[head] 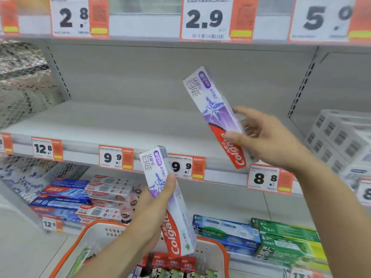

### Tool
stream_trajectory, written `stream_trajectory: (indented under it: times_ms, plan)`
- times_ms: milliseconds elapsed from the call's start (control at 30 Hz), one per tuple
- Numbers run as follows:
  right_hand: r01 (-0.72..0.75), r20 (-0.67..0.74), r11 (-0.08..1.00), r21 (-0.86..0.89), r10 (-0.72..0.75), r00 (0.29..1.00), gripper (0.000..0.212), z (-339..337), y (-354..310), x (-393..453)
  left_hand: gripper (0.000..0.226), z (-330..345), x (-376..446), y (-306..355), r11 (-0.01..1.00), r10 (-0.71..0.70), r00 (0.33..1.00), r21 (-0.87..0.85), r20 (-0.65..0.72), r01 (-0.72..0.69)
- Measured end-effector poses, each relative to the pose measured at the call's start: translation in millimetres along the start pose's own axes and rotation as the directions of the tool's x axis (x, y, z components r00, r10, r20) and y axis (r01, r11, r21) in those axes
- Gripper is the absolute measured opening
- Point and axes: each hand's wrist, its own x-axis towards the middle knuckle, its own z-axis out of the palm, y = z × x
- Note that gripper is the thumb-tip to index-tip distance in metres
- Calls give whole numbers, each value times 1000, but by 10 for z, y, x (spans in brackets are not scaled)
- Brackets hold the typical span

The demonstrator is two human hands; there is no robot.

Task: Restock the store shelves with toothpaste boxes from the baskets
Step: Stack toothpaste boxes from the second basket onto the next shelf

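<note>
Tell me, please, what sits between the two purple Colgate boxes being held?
In the head view, between the left hand's box and the right hand's box shows the shelf edge with a 9.9 price tag; nothing else intervenes.

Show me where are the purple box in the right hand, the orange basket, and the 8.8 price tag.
purple box in the right hand [215,109]: head view, star print.
orange basket [83,233]: head view, left rim.
8.8 price tag [265,178]: head view, digits.

A shop aisle, in the toothpaste section. White metal shelves [112,125] carry orange-and-white price tags [116,157] along their front edges, reading 2.8, 2.9, 9.9 and 8.8. Boxed toothpaste is stacked on the lower shelf, blue boxes [64,195] left and green boxes [289,235] right. An orange-rimmed shopping basket [208,251] sits near.
</note>
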Motion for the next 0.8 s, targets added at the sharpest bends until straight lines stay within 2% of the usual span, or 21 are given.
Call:
stream_trajectory:
  times_ms: [67,133,167,233,300,367,500,633,733,800]
  plan:
    - [28,-83,963,-268,-52,995,54,-122,86,17,46,51,-15,-26,1000,-24,999,7,23,23]
    - [-24,-172,952,-306,-30,985,50,-171,204,35,48,82,-26,-38,1000,-28,999,11,35,28]
    - [-61,-217,975,-212,14,976,49,-148,265,43,48,100,-33,-40,999,-31,999,13,42,30]
    - [-119,-266,980,162,159,951,52,-37,348,62,47,129,-46,-41,999,-36,998,12,51,35]
    - [-141,-273,880,453,287,918,58,59,420,91,43,150,-51,-45,999,-44,998,6,42,44]
    - [-145,-235,797,586,339,911,58,79,474,108,40,156,-48,-49,999,-54,998,3,28,54]
    - [-123,-218,754,645,335,916,54,-2,531,80,42,133,-34,-59,998,-58,998,6,15,58]
    - [-104,-213,708,698,345,914,48,56,646,56,34,154,-25,-70,999,-53,998,8,23,53]
    - [-158,-163,723,672,352,922,51,27,647,43,32,192,-31,-87,998,-56,998,23,29,55]
    - [-105,-257,783,613,323,911,55,-60,591,29,36,204,-37,-97,998,-57,998,24,31,56]
